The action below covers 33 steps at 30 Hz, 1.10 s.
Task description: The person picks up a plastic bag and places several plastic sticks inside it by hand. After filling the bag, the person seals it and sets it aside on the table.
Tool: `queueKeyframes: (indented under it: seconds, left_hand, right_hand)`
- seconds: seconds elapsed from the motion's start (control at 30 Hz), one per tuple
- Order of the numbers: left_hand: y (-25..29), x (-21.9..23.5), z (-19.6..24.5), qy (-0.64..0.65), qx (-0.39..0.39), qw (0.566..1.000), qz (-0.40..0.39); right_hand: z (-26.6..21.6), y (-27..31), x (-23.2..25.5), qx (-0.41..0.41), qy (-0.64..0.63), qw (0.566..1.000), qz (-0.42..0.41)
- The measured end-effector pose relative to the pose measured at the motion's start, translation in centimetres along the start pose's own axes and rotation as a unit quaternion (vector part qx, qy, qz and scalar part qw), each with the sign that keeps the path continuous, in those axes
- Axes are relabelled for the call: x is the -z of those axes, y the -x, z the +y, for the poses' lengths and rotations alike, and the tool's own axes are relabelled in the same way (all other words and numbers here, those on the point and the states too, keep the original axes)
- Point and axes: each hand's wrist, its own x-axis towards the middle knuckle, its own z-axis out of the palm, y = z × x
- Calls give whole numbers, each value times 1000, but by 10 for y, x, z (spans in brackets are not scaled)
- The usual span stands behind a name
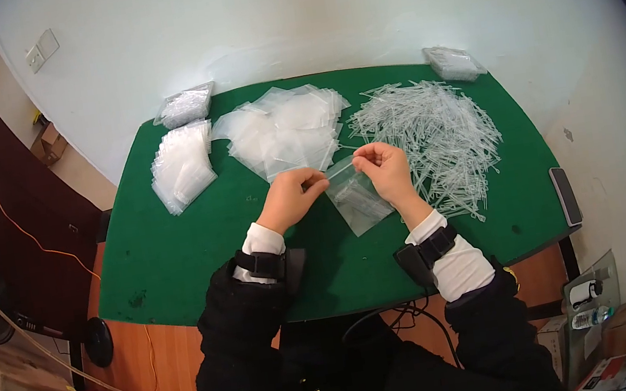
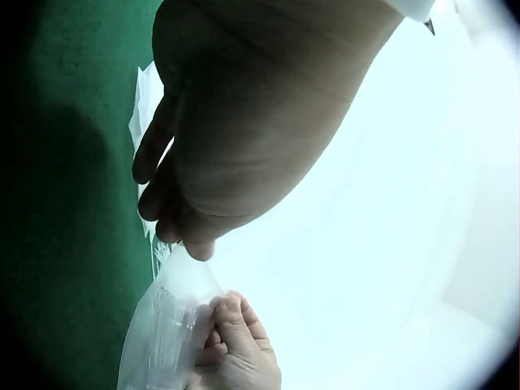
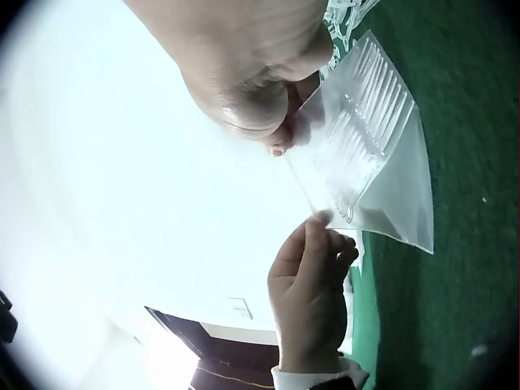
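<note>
A clear zip-lock plastic bag (image 1: pixel 362 206) hangs between my two hands over the front middle of the table. Several slim clear plastic sticks (image 3: pixel 375 110) lie inside it, side by side at a slant. My left hand (image 1: pixel 294 200) pinches one top corner of the bag between thumb and fingertip. At the opposite top corner, my right hand (image 1: pixel 390 176) pinches the bag's edge. Seen from the left wrist, the bag (image 2: pixel 166 325) hangs below the left fingertips, and the right hand (image 2: pixel 244 349) grips its far side.
A heap of loose clear sticks (image 1: pixel 441 141) covers the table's right side. Flat empty bags (image 1: pixel 284 131) are piled at centre back, with filled bags (image 1: pixel 182 166) fanned out at left. Packed bundles (image 1: pixel 187 105) sit at the back corners. A phone (image 1: pixel 565 196) lies at the right edge.
</note>
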Motion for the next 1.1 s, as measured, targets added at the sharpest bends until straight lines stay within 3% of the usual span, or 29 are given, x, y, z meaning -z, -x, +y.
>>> queueKeyframes:
  seconds: [0.17,0.27,0.43,0.57,0.7,0.8,0.87,0.93,1.0,1.1]
  left_hand:
    - [0,-6,9,-12,-47,997,52]
    - [2,-11,8,61,-25,998,-12]
    - [3,-12,6,79,0,997,-13]
    - [1,-11,-4,93,16,995,36]
    - [-5,-10,-16,168,56,973,147]
    - [-7,-13,-23,217,88,946,225]
    - [-9,-18,-38,221,90,942,235]
    - [-8,-17,-40,145,75,962,219]
    - [-6,-17,-40,152,67,968,188]
    - [-7,-19,-42,115,24,971,208]
  right_hand:
    - [-8,11,-16,5,-29,999,-45]
    - [-12,16,-24,3,-20,998,-59]
    - [-9,18,-27,4,-14,999,-52]
    - [-1,16,-22,17,74,994,-79]
    - [1,15,-21,20,115,987,-113]
    - [9,13,-16,19,111,990,-89]
    - [15,11,-14,10,138,989,-57]
    - [22,9,-13,66,162,984,-38]
    - [10,12,-16,28,116,992,-34]
    - [19,9,-14,8,122,992,-22]
